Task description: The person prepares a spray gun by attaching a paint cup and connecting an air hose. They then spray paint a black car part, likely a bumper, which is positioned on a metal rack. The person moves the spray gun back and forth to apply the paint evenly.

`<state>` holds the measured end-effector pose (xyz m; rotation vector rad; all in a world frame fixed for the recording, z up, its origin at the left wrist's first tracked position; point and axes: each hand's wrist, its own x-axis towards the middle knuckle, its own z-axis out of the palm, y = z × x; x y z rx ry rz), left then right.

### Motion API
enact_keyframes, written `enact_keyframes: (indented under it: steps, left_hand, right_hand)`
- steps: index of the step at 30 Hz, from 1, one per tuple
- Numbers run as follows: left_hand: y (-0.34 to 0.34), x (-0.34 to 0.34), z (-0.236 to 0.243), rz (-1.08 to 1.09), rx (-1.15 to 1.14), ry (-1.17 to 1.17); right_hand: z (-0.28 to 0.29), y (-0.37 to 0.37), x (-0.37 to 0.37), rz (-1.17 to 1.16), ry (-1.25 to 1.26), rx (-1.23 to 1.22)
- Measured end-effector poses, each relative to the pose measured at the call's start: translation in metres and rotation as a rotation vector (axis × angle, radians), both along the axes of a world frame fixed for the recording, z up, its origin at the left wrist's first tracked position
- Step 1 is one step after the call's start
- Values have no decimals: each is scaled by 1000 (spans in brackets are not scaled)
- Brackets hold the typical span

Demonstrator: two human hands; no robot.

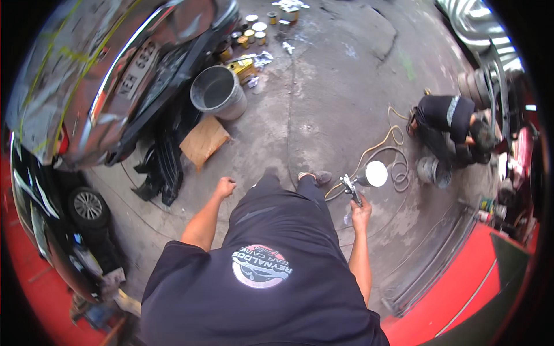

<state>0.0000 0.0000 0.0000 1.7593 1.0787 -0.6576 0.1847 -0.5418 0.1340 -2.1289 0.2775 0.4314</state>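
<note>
A: Largest first; start with the ground?
B: Grey concrete floor [340, 86], stained and cracked, spread through the middle of the view
A: Next down, vehicles?
B: Upper left, brownish-red car [173, 36] with yellow tape lines across its bodywork; below it at the left rim, black car [36, 202]; lower right, red bodywork [461, 282], bent by the lens
A: People nearby?
B: Far right, one co-worker [447, 118], stooped, in dark clothing with a pale band; just beside, small grey bucket [430, 172]
A: Loose items by the brownish-red car?
B: Black plastic part [164, 170] flat on the floor; large grey bucket [216, 95], upright; brown cardboard piece [205, 141] between bucket and plastic part
A: And the tool?
B: Spray gun [350, 185] at right of the person's legs, above the floor, with white-topped cup [376, 173]; pale yellow hose [374, 149] and grey hose [407, 173] near it, link to gun impossible to tell
A: Hands?
B: Right hand [361, 213] wrapped round the gun's handle; left hand [226, 187] well apart from it, fingers loosely curled in, nearest to the cardboard
A: Smallest?
B: Cluster of paint cans [250, 36], upper centre
</note>
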Motion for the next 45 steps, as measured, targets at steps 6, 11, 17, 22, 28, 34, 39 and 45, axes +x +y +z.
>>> enact_keyframes:
  steps: [6, 11, 17, 22, 28, 34, 39, 45]
  left_hand:
    - [26, -84, 25, 248, 7, -1]
    - [-6, -84, 32, 469, 8, -176]
    - [-59, -132, 71, 717, 52, -139]
    - [-112, -194, 95, 908, 75, -41]
    - [-200, -248, 104, 1177, -32, 56]
    - [-212, -300, 91, 1399, -7, -28]
    - [-196, -402, 77, 1595, 95, -104]
    - [-197, -472, 94, 1833, 206, -86]
  right_hand:
    - [26, 53, 11, 179, -54, -31]
    - [24, 52, 52, 478, -135, -57]
    - [-20, 65, 82, 586, 53, -42]
    - [-90, 75, 113, 730, 26, -61]
    - [-93, 136, 134, 883, 100, -137]
    - [-70, 224, 110, 964, 51, -51]
    - [-19, 334, 50, 1172, -59, -111]
    - [-4, 448, -29, 1311, -142, -85]
